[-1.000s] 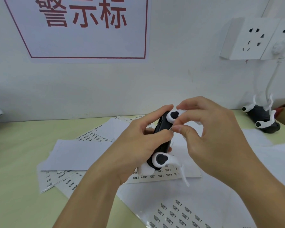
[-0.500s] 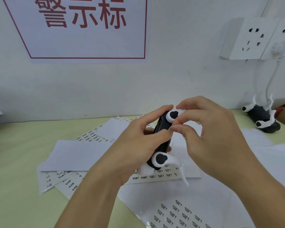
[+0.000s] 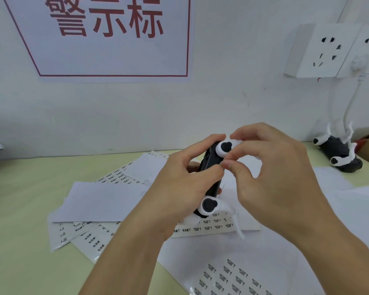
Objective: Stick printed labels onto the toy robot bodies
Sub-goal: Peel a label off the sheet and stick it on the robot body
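black hard-plastic toy robot body (image 3: pixel 209 173) with white legs gripped in left hand (image 3: pixel 179 188); right hand (image 3: pixel 271 177) fingertips pinched at its side, label unseen; looks light, rigid; hold the body, thin legs seem fragile

Our hands, the left hand (image 3: pixel 179 188) and the right hand (image 3: pixel 273 177), hide most of the toy robot body (image 3: pixel 210 167), so we cannot see any label there. The wall sign (image 3: pixel 115 39) is cut off at the top edge, and print on the label sheets (image 3: pixel 226 275) is too small to read.

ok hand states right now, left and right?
Left hand: grips the toy robot body.
Right hand: fingertips pinched against the body beside the left thumb; the label itself can't be made out.
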`<action>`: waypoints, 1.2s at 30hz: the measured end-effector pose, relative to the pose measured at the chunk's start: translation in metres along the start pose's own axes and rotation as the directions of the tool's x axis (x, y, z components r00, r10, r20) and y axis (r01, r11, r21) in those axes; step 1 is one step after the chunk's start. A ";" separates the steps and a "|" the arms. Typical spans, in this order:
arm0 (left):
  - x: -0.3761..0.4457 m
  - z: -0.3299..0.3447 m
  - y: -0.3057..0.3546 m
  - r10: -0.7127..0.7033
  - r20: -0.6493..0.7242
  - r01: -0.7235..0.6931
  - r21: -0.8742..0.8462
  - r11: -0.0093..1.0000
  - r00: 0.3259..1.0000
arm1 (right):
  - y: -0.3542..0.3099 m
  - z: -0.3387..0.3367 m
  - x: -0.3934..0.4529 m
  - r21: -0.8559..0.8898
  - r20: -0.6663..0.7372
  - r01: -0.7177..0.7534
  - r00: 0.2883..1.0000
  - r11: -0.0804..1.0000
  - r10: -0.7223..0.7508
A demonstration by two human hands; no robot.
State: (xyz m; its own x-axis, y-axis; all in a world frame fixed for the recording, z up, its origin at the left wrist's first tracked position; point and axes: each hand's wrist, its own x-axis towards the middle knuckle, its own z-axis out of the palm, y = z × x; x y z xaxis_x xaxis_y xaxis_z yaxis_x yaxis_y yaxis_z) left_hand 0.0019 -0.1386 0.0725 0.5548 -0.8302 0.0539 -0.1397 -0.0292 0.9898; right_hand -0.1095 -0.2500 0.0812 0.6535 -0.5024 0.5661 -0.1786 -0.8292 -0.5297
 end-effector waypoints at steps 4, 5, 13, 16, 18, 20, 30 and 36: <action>0.001 0.000 -0.001 0.021 -0.003 -0.021 0.004 1.000 1.000 | -0.002 0.000 0.000 -0.026 -0.008 -0.007 1.000 1.000 0.007; 0.001 0.000 -0.001 0.025 -0.003 -0.025 0.005 1.000 1.000 | -0.003 0.000 0.000 -0.031 -0.007 -0.010 1.000 0.999 0.010; 0.002 0.000 -0.002 0.048 0.007 -0.048 0.020 0.999 0.999 | -0.003 0.002 0.000 -0.076 -0.027 -0.023 0.999 0.997 0.021; 0.001 -0.001 -0.002 0.050 0.004 -0.050 0.012 0.999 0.999 | -0.004 0.002 0.000 -0.086 -0.038 -0.033 0.999 0.996 0.029; 0.001 -0.001 -0.002 0.052 0.000 -0.052 0.011 0.999 0.999 | -0.005 0.003 0.000 -0.089 -0.046 -0.043 0.998 0.995 0.039; 0.002 -0.001 -0.002 0.059 -0.007 -0.059 0.012 0.998 0.998 | -0.007 0.003 0.001 -0.092 -0.053 -0.053 0.997 0.994 0.049; 0.000 0.001 0.001 0.077 -0.013 -0.077 -0.001 0.997 0.997 | -0.011 0.002 0.003 -0.068 -0.070 -0.106 0.992 0.992 0.101; 0.000 0.001 0.001 0.089 -0.008 -0.089 -0.004 0.996 0.996 | -0.014 0.005 0.003 -0.062 -0.102 -0.123 0.988 0.990 0.117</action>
State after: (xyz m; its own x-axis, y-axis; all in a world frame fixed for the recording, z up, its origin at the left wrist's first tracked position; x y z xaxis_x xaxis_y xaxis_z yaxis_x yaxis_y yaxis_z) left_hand 0.0008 -0.1395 0.0737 0.5471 -0.8248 0.1428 -0.1855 0.0469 0.9815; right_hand -0.1017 -0.2386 0.0870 0.5499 -0.6179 0.5619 -0.3028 -0.7745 -0.5554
